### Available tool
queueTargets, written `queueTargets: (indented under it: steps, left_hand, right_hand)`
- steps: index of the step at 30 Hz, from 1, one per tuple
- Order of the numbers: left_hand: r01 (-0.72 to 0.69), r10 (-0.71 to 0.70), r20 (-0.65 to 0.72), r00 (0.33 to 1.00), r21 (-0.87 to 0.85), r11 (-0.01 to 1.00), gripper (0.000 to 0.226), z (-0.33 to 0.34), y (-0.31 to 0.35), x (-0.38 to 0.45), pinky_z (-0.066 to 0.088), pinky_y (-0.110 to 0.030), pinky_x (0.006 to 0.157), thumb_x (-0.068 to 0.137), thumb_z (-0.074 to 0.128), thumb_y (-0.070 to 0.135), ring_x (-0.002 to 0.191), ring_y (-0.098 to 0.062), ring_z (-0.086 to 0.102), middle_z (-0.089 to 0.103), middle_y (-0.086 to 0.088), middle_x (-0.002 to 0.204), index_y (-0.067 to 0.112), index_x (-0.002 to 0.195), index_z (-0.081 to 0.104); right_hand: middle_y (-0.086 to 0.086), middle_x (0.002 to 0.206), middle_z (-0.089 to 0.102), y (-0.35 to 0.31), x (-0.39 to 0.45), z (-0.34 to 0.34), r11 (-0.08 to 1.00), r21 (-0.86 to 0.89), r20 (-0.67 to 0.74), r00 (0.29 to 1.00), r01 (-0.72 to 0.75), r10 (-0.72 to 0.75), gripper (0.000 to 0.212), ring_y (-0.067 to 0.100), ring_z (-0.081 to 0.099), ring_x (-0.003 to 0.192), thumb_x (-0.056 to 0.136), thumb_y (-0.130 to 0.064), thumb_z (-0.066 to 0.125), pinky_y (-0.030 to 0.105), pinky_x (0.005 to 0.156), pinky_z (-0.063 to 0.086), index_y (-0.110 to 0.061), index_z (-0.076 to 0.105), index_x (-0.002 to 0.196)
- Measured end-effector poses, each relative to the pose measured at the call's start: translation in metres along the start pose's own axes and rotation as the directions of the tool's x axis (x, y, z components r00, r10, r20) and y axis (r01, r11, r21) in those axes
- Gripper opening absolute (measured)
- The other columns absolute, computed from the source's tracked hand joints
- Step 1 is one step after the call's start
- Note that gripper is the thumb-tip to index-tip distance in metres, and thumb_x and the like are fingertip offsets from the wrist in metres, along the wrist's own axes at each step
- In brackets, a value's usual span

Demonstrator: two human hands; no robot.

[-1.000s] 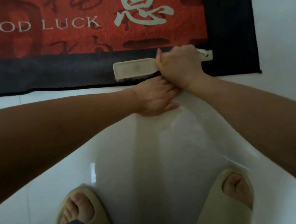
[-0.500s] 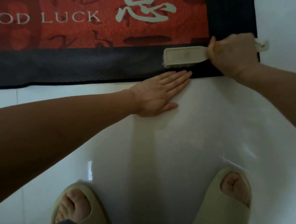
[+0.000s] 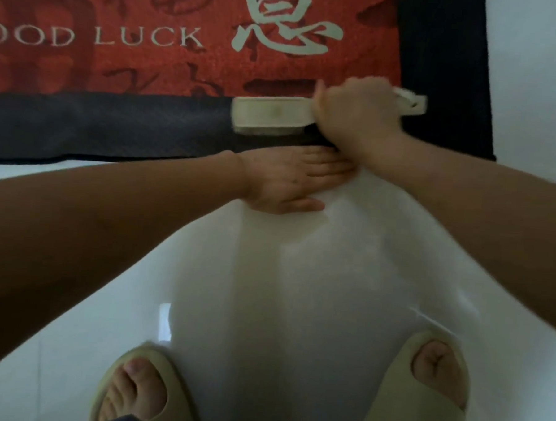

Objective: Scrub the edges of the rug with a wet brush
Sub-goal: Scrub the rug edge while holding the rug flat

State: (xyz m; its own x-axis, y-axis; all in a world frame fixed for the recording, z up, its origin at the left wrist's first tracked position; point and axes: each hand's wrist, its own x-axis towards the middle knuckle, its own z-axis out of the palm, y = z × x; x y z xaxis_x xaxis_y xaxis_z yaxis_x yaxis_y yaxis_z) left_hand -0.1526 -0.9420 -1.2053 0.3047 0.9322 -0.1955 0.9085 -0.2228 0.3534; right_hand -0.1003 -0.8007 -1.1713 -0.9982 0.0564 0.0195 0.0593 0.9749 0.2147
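A red rug (image 3: 149,68) with a dark border and pale lettering lies on the white floor at the top of the view. A cream scrub brush (image 3: 272,115) lies bristles-down on the rug's dark near border. My right hand (image 3: 355,117) grips the brush handle, whose end sticks out to the right. My left hand (image 3: 291,182) lies flat with straight fingers on the floor, just below the brush at the rug's near edge, its fingertips partly under my right wrist.
White glossy floor tiles (image 3: 298,292) spread below the rug. My two feet in beige slippers (image 3: 138,393) (image 3: 422,388) stand at the bottom of the view. The rug's right corner (image 3: 485,153) sits at the upper right.
My right hand has drawn the brush back to the left along the border, after a stroke toward the right corner. My left hand has stayed flat at the rug's edge.
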Motion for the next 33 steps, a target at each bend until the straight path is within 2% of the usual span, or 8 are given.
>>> queueTargets:
  steps: [3,6,9,15,20,24,27,33]
  left_hand:
    - [0.019,-0.018,0.029,0.999,-0.043,0.999,0.062,0.002,0.001,-0.001,0.016,-0.032,0.118,0.104,0.025,0.046,0.14,-0.03,0.035,0.041,-0.015,0.151,0.005,0.15,0.033]
    - [-0.026,0.021,-0.052,0.998,-0.101,0.995,0.067,0.002,-0.01,-0.012,-0.005,-0.027,0.121,0.104,0.025,0.044,0.151,-0.023,0.007,0.012,-0.015,0.162,0.002,0.155,0.013]
    - [-0.01,0.007,-0.09,0.996,-0.036,0.999,0.067,0.008,-0.032,-0.056,-0.007,-0.028,0.122,0.105,0.026,0.042,0.152,-0.02,-0.004,0.0,-0.014,0.163,0.001,0.155,0.006]
    - [0.005,0.007,-0.203,0.979,0.058,0.998,0.059,0.022,-0.035,-0.082,0.013,-0.034,0.116,0.1,0.039,0.041,0.134,-0.031,0.045,0.05,-0.017,0.144,0.001,0.144,0.043]
    - [-0.014,0.028,-0.171,0.985,0.08,0.997,0.066,0.027,-0.038,-0.072,0.001,-0.035,0.123,0.105,0.026,0.043,0.151,-0.023,0.006,0.01,-0.015,0.163,0.002,0.155,0.013]
    - [0.013,-0.004,-0.302,0.953,0.028,1.0,0.052,0.022,-0.028,-0.067,0.033,-0.037,0.107,0.098,0.046,0.038,0.119,-0.034,0.058,0.061,-0.018,0.13,0.002,0.134,0.055]
    - [0.012,-0.003,-0.36,0.933,0.023,1.0,0.049,0.024,-0.029,-0.073,0.042,-0.037,0.1,0.096,0.049,0.038,0.11,-0.033,0.062,0.065,-0.015,0.123,0.004,0.13,0.058]
    - [0.024,0.0,-0.237,0.971,0.1,0.995,0.065,0.024,-0.033,-0.066,0.011,-0.037,0.118,0.101,0.032,0.044,0.141,-0.033,0.036,0.039,-0.021,0.151,-0.001,0.148,0.034]
  right_hand:
    - [0.013,0.045,0.057,-0.037,0.02,-0.014,0.993,0.1,0.031,0.997,0.061,-0.064,0.016,0.028,0.054,0.034,0.074,-0.01,0.071,0.022,0.045,0.028,-0.007,0.067,0.059]
    - [0.023,0.063,0.063,-0.005,0.007,0.0,0.998,0.066,0.148,0.989,0.023,-0.032,0.028,0.036,0.062,0.053,0.094,-0.008,0.042,0.028,0.05,0.033,0.002,0.068,0.091]
    - [0.024,0.048,0.054,0.002,-0.004,0.0,0.987,0.093,0.092,0.988,-0.134,0.126,0.044,0.032,0.055,0.04,0.09,-0.014,0.035,0.026,0.049,0.031,0.005,0.063,0.063]
    - [0.009,0.045,0.057,-0.096,0.069,-0.017,0.989,0.148,0.0,1.0,0.028,-0.028,0.017,0.025,0.053,0.034,0.078,-0.012,0.068,0.021,0.044,0.023,-0.011,0.067,0.061]
    - [0.015,0.077,0.063,-0.022,0.046,0.014,0.995,-0.063,0.301,0.952,0.079,-0.057,0.029,0.031,0.061,0.063,0.096,-0.013,0.036,0.037,0.053,0.05,-0.007,0.062,0.106]
    - [0.016,0.088,0.067,-0.084,0.067,-0.01,0.994,0.047,0.096,0.99,0.097,-0.101,0.037,0.035,0.064,0.074,0.099,-0.012,0.03,0.035,0.05,0.034,-0.007,0.06,0.12]
    - [0.014,0.094,0.066,-0.117,0.084,-0.021,0.966,0.106,0.055,0.969,0.234,-0.24,0.043,0.035,0.065,0.083,0.1,-0.016,0.023,0.037,0.056,0.032,-0.011,0.052,0.131]
    - [0.022,0.068,0.064,-0.072,0.059,-0.014,0.994,-0.025,0.103,0.989,0.111,-0.108,0.06,0.034,0.061,0.056,0.094,-0.021,0.014,0.031,0.046,0.031,0.001,0.069,0.093]
